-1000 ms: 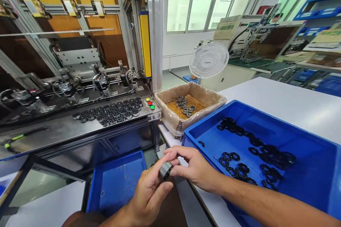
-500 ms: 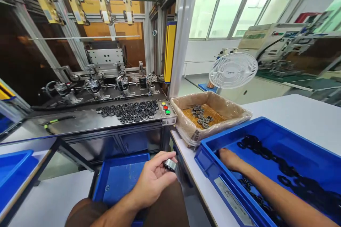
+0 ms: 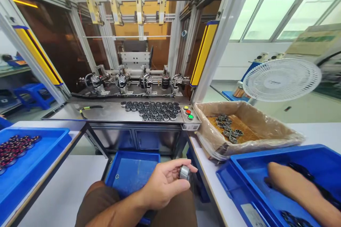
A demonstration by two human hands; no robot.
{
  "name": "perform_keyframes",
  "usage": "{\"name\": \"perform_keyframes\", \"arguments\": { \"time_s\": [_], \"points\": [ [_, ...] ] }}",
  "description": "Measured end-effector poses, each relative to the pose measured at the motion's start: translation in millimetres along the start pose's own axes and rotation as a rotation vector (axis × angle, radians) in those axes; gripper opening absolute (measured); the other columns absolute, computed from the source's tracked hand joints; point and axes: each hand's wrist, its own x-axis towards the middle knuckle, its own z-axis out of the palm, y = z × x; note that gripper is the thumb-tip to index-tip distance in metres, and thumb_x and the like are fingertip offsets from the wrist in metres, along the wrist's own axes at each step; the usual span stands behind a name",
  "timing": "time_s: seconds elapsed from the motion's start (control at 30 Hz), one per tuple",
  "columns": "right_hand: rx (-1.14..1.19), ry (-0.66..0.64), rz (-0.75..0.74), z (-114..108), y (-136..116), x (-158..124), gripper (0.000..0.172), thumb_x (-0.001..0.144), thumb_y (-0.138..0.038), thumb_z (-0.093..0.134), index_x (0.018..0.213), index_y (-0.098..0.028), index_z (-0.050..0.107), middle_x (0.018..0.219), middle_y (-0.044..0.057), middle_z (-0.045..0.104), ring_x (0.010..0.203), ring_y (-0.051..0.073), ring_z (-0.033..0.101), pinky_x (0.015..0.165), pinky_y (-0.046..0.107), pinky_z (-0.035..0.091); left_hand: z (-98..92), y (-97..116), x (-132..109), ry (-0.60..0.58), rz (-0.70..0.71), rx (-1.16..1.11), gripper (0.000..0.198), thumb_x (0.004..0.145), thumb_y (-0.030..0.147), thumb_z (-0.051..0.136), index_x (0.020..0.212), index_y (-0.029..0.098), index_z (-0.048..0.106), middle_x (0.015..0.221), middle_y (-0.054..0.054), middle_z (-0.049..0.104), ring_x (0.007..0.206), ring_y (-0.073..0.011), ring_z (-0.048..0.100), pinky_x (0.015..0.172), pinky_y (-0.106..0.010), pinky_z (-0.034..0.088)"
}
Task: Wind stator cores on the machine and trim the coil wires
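Note:
My left hand (image 3: pixel 166 186) is curled in front of my knees. Its thumb and fingers grip a short, round silver metal part (image 3: pixel 184 172) by its side. Over at the right, my right hand (image 3: pixel 283 175) reaches down into a blue bin (image 3: pixel 231 181). Its fingers are bent, with something dark at their tips, blurred and partly hidden. Black round parts (image 3: pixel 295 218) lie below that hand in the bin, and more dark pieces lie behind the forearm.
Many spoked, silver-rimmed parts (image 3: pixel 157 110) stand on the machine's metal ledge beside a button box (image 3: pixel 190 117). A plastic-lined carton (image 3: pixel 255 145) holds similar parts. Left is a blue tray (image 3: pixel 53 138) of reddish parts. Green-handled pliers (image 3: pixel 89 107) and a fan (image 3: pixel 282 79) are near.
The view has swung left, bringing the tray of reddish parts into sight. My left hand still grips the silver part, now turned differently. My right hand stays inside the bin.

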Motion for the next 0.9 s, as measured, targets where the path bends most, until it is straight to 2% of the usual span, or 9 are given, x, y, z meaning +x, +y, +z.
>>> {"name": "perform_keyframes", "arguments": {
  "time_s": [0.1, 0.17, 0.2, 0.27, 0.37, 0.5, 0.67, 0.8, 0.9],
  "points": [
    [-0.045, 0.248, -0.094, -32.6, -31.0, -20.2, 0.021, 0.076, -0.023, 0.064, 0.056, -0.023, 0.061, 0.052, 0.008, 0.061, 0.036, 0.022, 0.053, 0.031, 0.031, 0.034, 3.5, -2.7, 3.0, 0.001, -0.042, -0.12, 0.045, 0.064, 0.025, 0.086, 0.107, 0.019, 0.074, 0.101, -0.01, 0.075, 0.077, -0.0125, 0.064, 0.071, -0.023, 0.052],
    [0.008, 0.415, -0.259, -39.2, -69.5, -43.8, 0.012, 0.086, -0.029, 0.058, 0.081, -0.021, 0.066, 0.078, 0.011, 0.07, 0.062, 0.024, 0.067, 0.051, 0.036, 0.053, 8.3, -3.2, 5.2, 0.009, -0.08, -0.134, 0.047, 0.058, 0.02, 0.09, 0.103, 0.019, 0.075, 0.092, -0.007, 0.075, 0.07, -0.0102, 0.063, 0.068, -0.021, 0.053],
    [0.045, 0.449, -0.357, -37.8, -90.9, -56.7, 0.011, 0.089, -0.03, 0.057, 0.09, -0.022, 0.064, 0.083, 0.007, 0.071, 0.069, 0.021, 0.068, 0.063, 0.035, 0.056, 11.1, -3.5, 6.2, 0.014, -0.095, -0.127, 0.048, 0.055, 0.018, 0.091, 0.101, 0.018, 0.076, 0.087, -0.005, 0.075, 0.069, -0.0098, 0.063, 0.067, -0.02, 0.053],
    [0.23, 0.488, -0.681, -29.1, -129.2, -80.2, 0.008, 0.093, -0.018, 0.054, 0.097, -0.02, 0.061, 0.08, 0.005, 0.069, 0.07, 0.016, 0.067, 0.064, 0.028, 0.055, 16.7, -5.0, 7.2, 0.008, -0.104, -0.112, 0.049, 0.051, 0.016, 0.092, 0.098, 0.016, 0.077, 0.081, -0.005, 0.075, 0.068, -0.0112, 0.064, 0.066, -0.021, 0.054],
    [0.39, 0.434, -0.852, -16.1, -159.4, -101.3, 0.009, 0.093, -0.011, 0.053, 0.093, -0.018, 0.058, 0.073, 0.002, 0.066, 0.064, 0.012, 0.064, 0.058, 0.023, 0.051, 23.8, -10.6, 6.8, -0.046, -0.049, -0.098, 0.048, 0.052, 0.018, 0.092, 0.097, 0.015, 0.077, 0.081, -0.006, 0.076, 0.072, -0.0158, 0.069, 0.069, -0.025, 0.057],
    [0.407, 0.398, -0.915, -11.8, -156.3, -105.4, 0.009, 0.094, -0.012, 0.049, 0.092, -0.017, 0.057, 0.073, 0.005, 0.066, 0.064, 0.014, 0.063, 0.059, 0.025, 0.053, 30.1, -20.2, 5.5, -0.113, -0.012, -0.062, 0.044, 0.057, 0.022, 0.091, 0.098, 0.016, 0.077, 0.079, -0.006, 0.077, 0.074, -0.0165, 0.07, 0.074, -0.025, 0.057],
    [0.393, 0.398, -0.929, -13.5, -147.6, -103.1, 0.008, 0.093, -0.011, 0.051, 0.091, -0.017, 0.057, 0.074, 0.005, 0.067, 0.066, 0.015, 0.064, 0.061, 0.025, 0.054, 31.6, -25.1, 8.5, -0.15, 0.017, -0.068, 0.047, 0.057, 0.014, 0.09, 0.101, 0.019, 0.076, 0.09, -0.005, 0.078, 0.079, -0.0148, 0.072, 0.077, -0.021, 0.057],
    [0.394, 0.425, -0.863, -17.1, -147.6, -101.2, 0.015, 0.091, -0.01, 0.054, 0.105, -0.015, 0.057, 0.091, 0.01, 0.068, 0.086, 0.017, 0.067, 0.072, 0.027, 0.058, 28.6, -23.2, 10.6, -0.153, 0.051, -0.083, 0.049, 0.058, 0.009, 0.088, 0.104, 0.021, 0.076, 0.096, -0.005, 0.079, 0.086, -0.0171, 0.074, 0.079, -0.022, 0.058],
    [0.372, 0.419, -0.896, -18.9, -147.3, -99.5, 0.022, 0.092, -0.007, 0.051, 0.111, -0.015, 0.057, 0.099, 0.012, 0.066, 0.093, 0.017, 0.067, 0.077, 0.028, 0.059, 27.3, -21.7, 9.7, -0.149, 0.058, -0.079, 0.051, 0.058, 0.007, 0.088, 0.106, 0.022, 0.076, 0.095, -0.005, 0.079, 0.087, -0.0185, 0.075, 0.079, -0.023, 0.059]
  ]
}}
